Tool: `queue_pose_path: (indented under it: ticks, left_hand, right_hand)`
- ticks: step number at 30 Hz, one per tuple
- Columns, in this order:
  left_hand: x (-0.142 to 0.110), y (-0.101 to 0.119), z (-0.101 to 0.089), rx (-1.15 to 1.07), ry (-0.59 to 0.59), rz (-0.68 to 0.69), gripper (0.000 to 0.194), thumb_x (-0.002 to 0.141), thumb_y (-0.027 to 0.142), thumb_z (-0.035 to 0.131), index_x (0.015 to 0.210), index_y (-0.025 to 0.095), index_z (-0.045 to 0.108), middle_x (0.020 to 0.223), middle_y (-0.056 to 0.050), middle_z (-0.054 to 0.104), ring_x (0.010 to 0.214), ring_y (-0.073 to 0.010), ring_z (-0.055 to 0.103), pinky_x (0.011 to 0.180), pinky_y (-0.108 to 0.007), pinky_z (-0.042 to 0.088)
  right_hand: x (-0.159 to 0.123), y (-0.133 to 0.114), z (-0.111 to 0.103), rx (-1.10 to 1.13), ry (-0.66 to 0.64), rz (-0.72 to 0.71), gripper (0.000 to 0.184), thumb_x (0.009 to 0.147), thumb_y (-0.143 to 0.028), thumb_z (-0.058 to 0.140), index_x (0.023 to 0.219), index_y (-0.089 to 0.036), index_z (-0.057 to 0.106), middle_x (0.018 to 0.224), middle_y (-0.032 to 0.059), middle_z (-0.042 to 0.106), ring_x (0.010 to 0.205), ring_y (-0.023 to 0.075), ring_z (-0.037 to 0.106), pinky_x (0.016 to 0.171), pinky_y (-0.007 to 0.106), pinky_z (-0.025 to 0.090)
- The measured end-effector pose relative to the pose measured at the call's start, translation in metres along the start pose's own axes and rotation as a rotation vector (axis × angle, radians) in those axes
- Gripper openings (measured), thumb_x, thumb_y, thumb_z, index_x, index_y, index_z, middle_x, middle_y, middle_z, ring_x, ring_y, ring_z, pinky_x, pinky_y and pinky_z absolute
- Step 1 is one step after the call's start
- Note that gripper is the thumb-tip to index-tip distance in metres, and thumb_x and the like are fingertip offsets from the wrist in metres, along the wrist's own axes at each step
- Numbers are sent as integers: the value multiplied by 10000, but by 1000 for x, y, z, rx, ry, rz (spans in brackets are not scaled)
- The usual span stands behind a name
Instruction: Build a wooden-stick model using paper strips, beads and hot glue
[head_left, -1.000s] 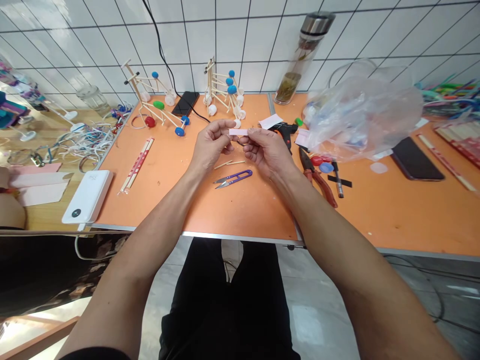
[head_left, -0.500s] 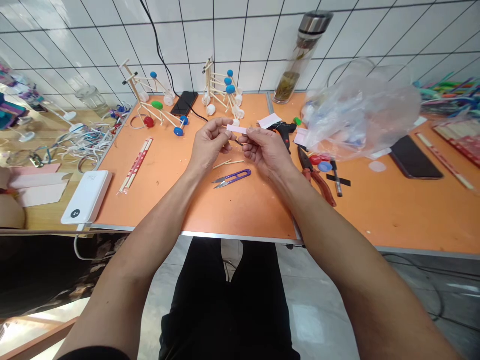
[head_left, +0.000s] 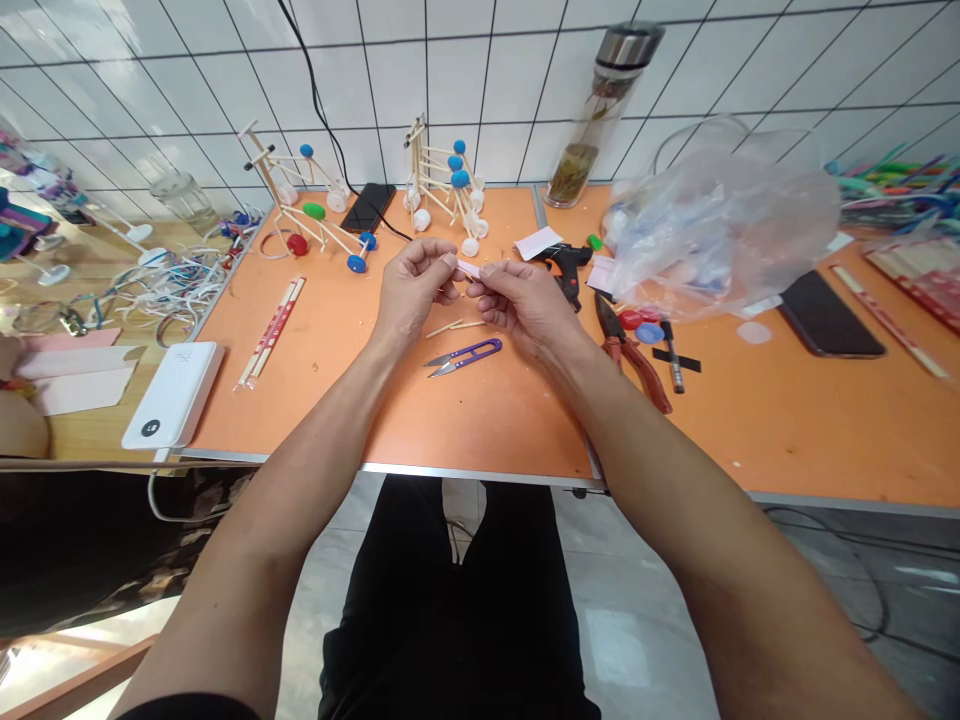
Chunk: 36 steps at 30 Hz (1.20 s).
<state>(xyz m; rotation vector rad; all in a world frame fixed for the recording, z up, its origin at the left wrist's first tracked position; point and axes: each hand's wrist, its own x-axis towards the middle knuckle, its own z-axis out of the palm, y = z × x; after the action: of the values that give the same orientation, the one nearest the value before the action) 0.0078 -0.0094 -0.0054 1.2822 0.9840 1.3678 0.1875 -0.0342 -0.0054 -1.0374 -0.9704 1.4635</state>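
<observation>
My left hand (head_left: pixel 414 288) and my right hand (head_left: pixel 525 308) are raised close together above the orange table top (head_left: pixel 360 410). Their fingertips pinch a small strip of pale pink paper (head_left: pixel 469 269) from both ends, and the fingers hide part of it. Just below my hands lie a thin wooden stick piece (head_left: pixel 456 327) and purple-handled thread snips (head_left: pixel 463 356). To the right of my right hand sits a black hot glue gun (head_left: pixel 566 268), and red-handled pliers (head_left: pixel 634 362) lie beyond it.
Stick models with blue and white balls (head_left: pixel 442 182) and red and green ones (head_left: pixel 315 222) stand at the back. A clear plastic bag (head_left: pixel 720 225) bulges on the right. A white power bank (head_left: pixel 174 396), wrapped chopsticks (head_left: pixel 271 332) and a black phone (head_left: pixel 831 316) lie about.
My hands have drawn closer together, and the pink strip now shows shorter between my fingertips. The view has shifted only slightly.
</observation>
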Motion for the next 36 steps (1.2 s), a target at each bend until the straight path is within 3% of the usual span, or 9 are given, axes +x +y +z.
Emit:
queue_pose_path:
  ticks: [6, 14, 26, 36]
  left_hand:
    - [-1, 3, 2, 2, 32, -20, 216, 982, 322, 930, 985, 223, 737, 789, 30, 808, 567, -88, 701, 584, -191, 556]
    - [1, 2, 3, -23, 34, -30, 220, 992, 307, 918, 941, 221, 722, 768, 28, 806, 560, -85, 691, 575, -187, 562]
    - [0, 4, 1, -32, 13, -34, 270, 971, 329, 969, 924, 225, 725, 795, 22, 815, 585, -88, 701, 584, -194, 561]
    - [-5, 6, 3, -13, 2, -53, 260, 935, 320, 974, 914, 226, 732, 808, 8, 827, 603, -97, 712, 608, -205, 581]
  right_hand:
    - [0, 1, -1, 17, -41, -24, 332, 937, -423, 1054, 959, -220, 792, 863, -8, 831, 642, 60, 682, 592, 129, 582]
    - [-2, 2, 0, 3, -67, -105, 463, 748, -397, 1166, 972, -227, 798, 882, -19, 823, 666, 81, 674, 638, 186, 622]
    - [0, 4, -1, -69, -60, -157, 587, 774, -675, 1125, 964, -236, 785, 926, 9, 842, 696, 95, 687, 637, 199, 624]
    - [-4, 0, 3, -156, -19, -157, 443, 840, -513, 1117, 924, -242, 776, 898, 7, 835, 677, 106, 697, 629, 216, 604]
